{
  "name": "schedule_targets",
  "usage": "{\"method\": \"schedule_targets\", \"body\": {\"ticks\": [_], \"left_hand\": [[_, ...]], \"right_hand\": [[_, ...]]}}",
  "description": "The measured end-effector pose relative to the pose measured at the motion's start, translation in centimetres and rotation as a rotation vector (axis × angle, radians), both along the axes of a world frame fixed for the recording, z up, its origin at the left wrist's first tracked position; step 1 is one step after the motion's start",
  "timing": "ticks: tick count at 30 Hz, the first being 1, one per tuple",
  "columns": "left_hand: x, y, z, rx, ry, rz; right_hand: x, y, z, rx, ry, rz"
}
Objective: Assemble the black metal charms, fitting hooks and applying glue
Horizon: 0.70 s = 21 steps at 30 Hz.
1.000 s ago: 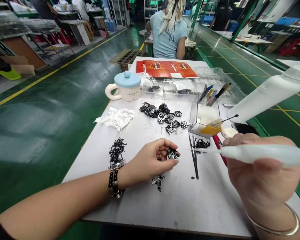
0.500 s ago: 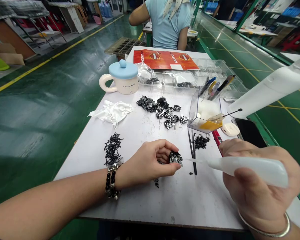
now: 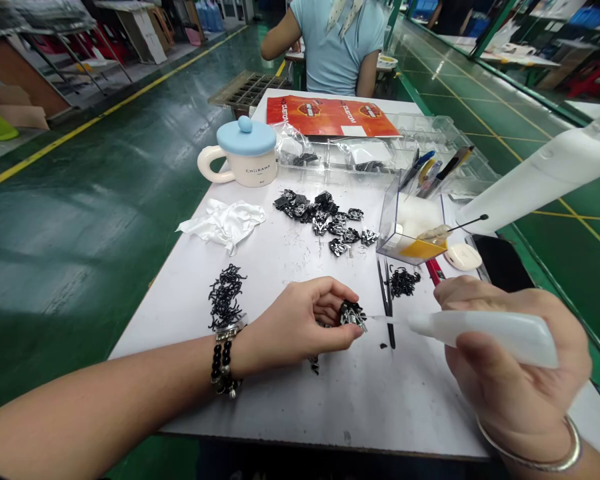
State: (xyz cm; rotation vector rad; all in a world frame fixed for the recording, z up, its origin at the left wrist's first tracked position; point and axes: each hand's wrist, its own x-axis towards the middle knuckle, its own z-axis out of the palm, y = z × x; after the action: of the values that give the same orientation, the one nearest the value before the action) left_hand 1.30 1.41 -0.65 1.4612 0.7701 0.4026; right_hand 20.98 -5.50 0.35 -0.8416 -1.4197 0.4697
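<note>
Between the thumb and fingers of my left hand is a small black-and-silver piece. My right hand is wrapped round a white squeeze bottle, held sideways. The bottle's thin clear nozzle points left and its tip is at or very near the piece; I cannot tell if they touch. Black tweezers lie just beyond the nozzle. Beside them is a small heap of tiny black parts. Near my left wrist lies a longer heap of curved black parts. Several similar black-and-silver pieces are piled farther back.
A lidded mug and a crumpled white cloth stand at the left. A clear pen box, a phone and a large white bottle are at the right. Behind are clear trays, a red sheet and a seated person.
My right hand and the squeeze bottle have shifted slightly left, toward the piece. My left hand has stayed almost where it was, still holding the piece.
</note>
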Motion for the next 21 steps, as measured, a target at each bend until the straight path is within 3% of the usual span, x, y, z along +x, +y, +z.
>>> {"method": "schedule_targets", "body": {"ticks": [11, 21], "left_hand": [[-0.06, -0.06, 0.19, 0.000, 0.002, -0.002], [0.09, 0.04, 0.31, 0.004, 0.012, 0.001]], "right_hand": [[0.05, -0.04, 0.04, -0.006, 0.085, -0.056], [0.03, 0.00, 0.24, -0.042, 0.021, -0.071]]}}
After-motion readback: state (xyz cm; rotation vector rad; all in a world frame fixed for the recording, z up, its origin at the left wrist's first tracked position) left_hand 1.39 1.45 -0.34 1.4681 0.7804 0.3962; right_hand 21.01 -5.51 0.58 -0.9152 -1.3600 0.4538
